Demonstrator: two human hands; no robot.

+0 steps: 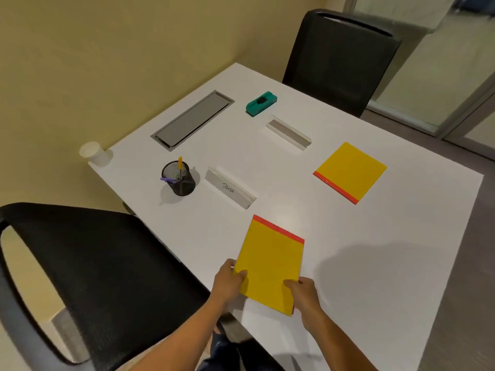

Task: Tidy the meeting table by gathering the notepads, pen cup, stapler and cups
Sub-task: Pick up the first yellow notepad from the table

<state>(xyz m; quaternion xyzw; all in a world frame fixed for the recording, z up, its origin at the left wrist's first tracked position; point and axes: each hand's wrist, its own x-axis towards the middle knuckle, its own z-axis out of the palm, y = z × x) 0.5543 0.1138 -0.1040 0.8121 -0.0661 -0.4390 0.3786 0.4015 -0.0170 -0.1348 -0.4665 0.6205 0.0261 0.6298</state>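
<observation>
A yellow notepad [270, 263] with a red top strip lies at the near edge of the white table [388, 250]. My left hand [227, 283] grips its near left edge and my right hand [304, 294] grips its near right corner. A second yellow notepad [351, 171] lies flat at the right. A black mesh pen cup [180, 180] with a yellow pen and a purple pen stands at the left. A white paper cup [92, 153] sits on the far left corner. A teal stapler [261, 103] rests near the far edge.
Two white folded name cards lie mid-table, one [230, 190] with handwriting, the other [289, 132] beyond it. A grey cable hatch [192, 119] is set into the tabletop. A black chair [107, 277] stands at the near left and another [340, 60] at the far side.
</observation>
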